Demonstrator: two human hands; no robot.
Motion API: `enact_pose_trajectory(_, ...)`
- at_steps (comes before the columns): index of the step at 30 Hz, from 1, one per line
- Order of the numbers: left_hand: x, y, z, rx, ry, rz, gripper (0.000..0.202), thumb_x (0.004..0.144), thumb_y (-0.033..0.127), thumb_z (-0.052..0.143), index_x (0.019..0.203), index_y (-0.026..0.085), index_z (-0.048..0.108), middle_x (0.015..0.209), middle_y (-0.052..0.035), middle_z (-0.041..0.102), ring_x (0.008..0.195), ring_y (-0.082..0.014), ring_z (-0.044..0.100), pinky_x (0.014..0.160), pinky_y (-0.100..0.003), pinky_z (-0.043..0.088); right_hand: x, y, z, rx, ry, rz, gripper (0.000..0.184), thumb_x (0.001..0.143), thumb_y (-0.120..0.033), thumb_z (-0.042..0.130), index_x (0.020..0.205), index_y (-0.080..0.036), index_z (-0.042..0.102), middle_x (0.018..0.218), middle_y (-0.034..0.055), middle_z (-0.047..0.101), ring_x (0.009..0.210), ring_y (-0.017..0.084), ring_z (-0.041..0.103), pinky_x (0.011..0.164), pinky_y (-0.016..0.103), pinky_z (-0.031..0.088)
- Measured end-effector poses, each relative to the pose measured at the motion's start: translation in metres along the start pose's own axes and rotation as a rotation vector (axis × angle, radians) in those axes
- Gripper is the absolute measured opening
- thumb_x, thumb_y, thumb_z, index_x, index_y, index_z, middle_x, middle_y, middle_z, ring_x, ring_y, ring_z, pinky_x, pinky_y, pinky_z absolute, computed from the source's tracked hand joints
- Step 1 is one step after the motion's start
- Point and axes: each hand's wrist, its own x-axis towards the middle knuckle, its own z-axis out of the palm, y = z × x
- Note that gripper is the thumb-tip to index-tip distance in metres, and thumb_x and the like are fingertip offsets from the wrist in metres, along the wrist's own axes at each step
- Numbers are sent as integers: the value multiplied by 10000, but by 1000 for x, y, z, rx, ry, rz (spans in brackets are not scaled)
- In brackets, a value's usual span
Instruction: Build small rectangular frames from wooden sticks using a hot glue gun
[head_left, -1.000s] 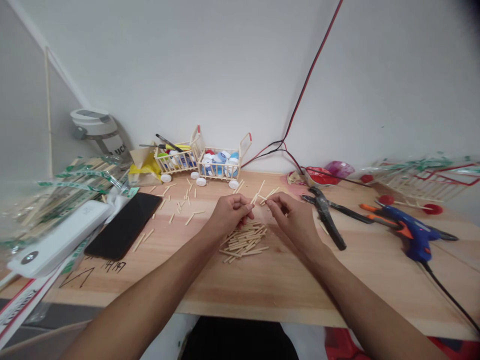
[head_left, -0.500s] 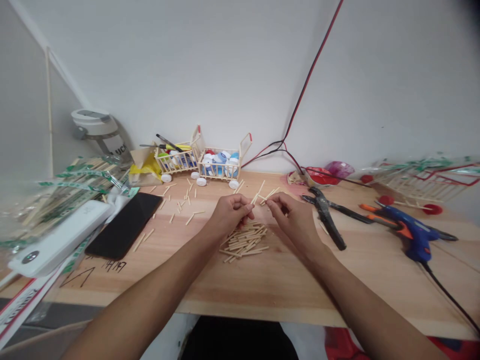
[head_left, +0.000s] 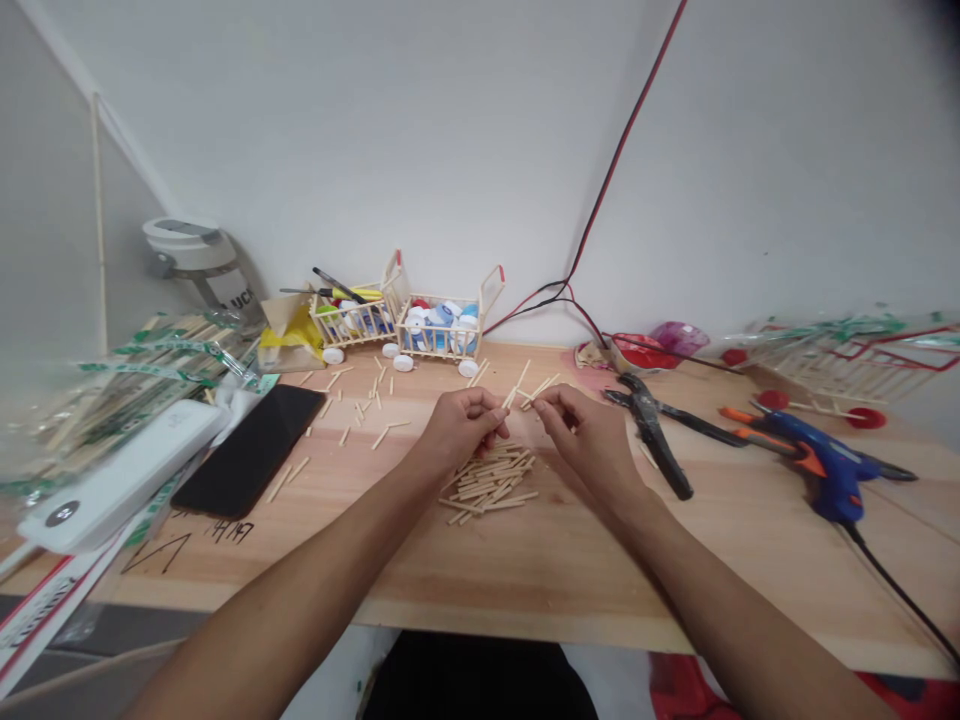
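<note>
Head view, looking down on a wooden table. The left hand is closed, its thumb and fingertips pinching a short wooden stick. The stick's long axis tilts up and to the right, from the left fingertips toward the wall. The right hand is raised just beside it, with its thumb and forefinger drawn together near the stick's far side. Whether the right hand grips anything cannot be told from this view.

A pile of cut wooden sticks lies on the table just below and between the hands, closer to the left hand. Its pieces cross at mixed angles, most running roughly left to right. More loose sticks are scattered farther left, toward two small stick-built carts filled with bottle caps.

To the right of the hands lie black pliers and a blue hot glue gun with a black cord. To the left are a black phone, a white power bank and a plastic-wrapped bundle of sticks. A red and black wire runs down the wall.
</note>
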Motion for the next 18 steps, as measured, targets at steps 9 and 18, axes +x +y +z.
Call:
enact_pose_trajectory(9,1,-1,0,-9,1,-5,182,755,266,652,706,127,545,614,-4,601,417,-44,453,359,-149,351,-1,-1,-1,2,-7,7,196,896,-266,507,744,-181,596,637,-17,566,565,109,449,568,239,331)
enact_pose_trajectory(18,0,1,0,2,11,-15,175,750,258,654,703,125,552,600,1,596,407,-44,446,350,-151,348,0,0,1,0,-5,2,191,893,-263,521,733,-179,585,619,-28,542,555,101,440,559,235,325)
